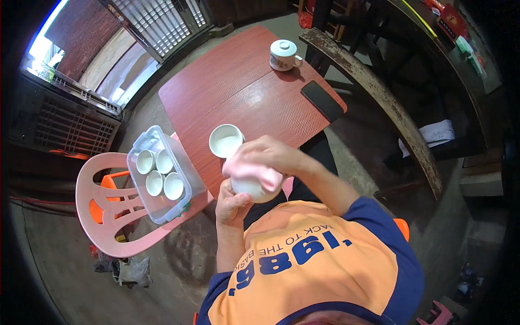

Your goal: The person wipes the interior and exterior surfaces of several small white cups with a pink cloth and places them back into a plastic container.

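Close to my chest, my left hand (232,203) grips a white bowl (254,196) by its side, thumb on the outside. A pink cloth (254,172) lies over the bowl, and my right hand (266,152) holds it there, slightly blurred. Just beyond, another white bowl (226,141) stands on the near edge of the red-brown table (219,77). Off to the left, a clear plastic bin (191,170) contains several white bowls (155,183) in stacks.
The bin stands on a pink plastic chair (91,199). A lidded white mug (283,57) and a black phone (322,100) are on the table's far right part. A worn wooden bench (378,91) runs along the right, with a white cloth (434,134) beyond it.
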### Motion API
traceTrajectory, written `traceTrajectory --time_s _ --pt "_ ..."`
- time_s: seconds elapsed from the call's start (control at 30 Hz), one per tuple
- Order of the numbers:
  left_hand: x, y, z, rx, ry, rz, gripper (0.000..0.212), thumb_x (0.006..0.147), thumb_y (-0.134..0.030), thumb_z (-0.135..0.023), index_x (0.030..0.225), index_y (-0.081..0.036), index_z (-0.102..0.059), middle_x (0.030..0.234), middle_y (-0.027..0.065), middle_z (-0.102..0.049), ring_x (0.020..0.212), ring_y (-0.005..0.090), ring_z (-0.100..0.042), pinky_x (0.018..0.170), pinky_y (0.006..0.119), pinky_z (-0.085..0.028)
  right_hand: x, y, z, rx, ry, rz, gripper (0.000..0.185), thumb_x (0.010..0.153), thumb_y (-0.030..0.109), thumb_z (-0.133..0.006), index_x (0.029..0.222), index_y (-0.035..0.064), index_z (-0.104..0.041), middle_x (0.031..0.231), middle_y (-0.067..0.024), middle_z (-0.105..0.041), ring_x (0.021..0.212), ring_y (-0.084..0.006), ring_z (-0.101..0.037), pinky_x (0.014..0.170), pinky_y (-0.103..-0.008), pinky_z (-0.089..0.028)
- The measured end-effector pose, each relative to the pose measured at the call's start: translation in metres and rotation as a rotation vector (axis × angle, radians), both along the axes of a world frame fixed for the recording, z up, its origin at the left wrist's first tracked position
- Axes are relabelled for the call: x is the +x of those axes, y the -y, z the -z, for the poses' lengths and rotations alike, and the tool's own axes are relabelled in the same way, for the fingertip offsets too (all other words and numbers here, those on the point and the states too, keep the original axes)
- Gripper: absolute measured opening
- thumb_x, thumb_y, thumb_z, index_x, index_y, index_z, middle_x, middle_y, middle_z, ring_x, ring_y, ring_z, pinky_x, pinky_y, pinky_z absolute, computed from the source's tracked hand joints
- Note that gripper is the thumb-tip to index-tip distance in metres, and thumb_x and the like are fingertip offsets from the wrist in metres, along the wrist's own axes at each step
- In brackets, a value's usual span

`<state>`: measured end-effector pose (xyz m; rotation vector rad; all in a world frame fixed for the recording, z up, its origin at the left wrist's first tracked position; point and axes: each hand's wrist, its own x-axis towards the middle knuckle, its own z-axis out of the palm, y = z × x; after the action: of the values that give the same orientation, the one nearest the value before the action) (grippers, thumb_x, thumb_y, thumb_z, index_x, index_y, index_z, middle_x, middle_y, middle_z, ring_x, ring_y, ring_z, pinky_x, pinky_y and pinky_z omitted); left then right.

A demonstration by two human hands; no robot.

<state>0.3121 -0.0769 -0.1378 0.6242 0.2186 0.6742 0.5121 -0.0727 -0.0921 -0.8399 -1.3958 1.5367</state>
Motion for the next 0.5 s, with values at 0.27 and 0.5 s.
traceTrajectory --time_s 0.27,0.5 --pt "0.005 0.003 0.003 0.085 -0.264 -0.066 0.05 0.068 -0.004 -0.076 0.113 0.005 -0.056 0.106 0.0093 -0.064 0.095 0.0179 -0.063 0.084 0.032 -0.05 0.003 0.003 0.011 0.022 0.138 0.09 0.031 0.089 0.025 -0.052 0.109 0.0074 -0.066 0.118 -0.011 -0.06 0.103 -0.0212 -0.06 0.089 -0.0305 -0.047" --pt "0.013 0.002 0.021 -0.543 0.436 -0.18 0.071 0.075 -0.018 -0.074 0.134 -0.004 -0.038 0.132 0.0132 -0.048 0.123 0.0297 -0.045 0.101 0.051 -0.038 -0.025 0.028 0.034 0.872 0.423 0.603 0.025 0.087 0.015 -0.052 0.109 0.0072 -0.061 0.128 -0.0118 -0.05 0.126 -0.0393 -0.04 0.1 -0.0462 -0.039"
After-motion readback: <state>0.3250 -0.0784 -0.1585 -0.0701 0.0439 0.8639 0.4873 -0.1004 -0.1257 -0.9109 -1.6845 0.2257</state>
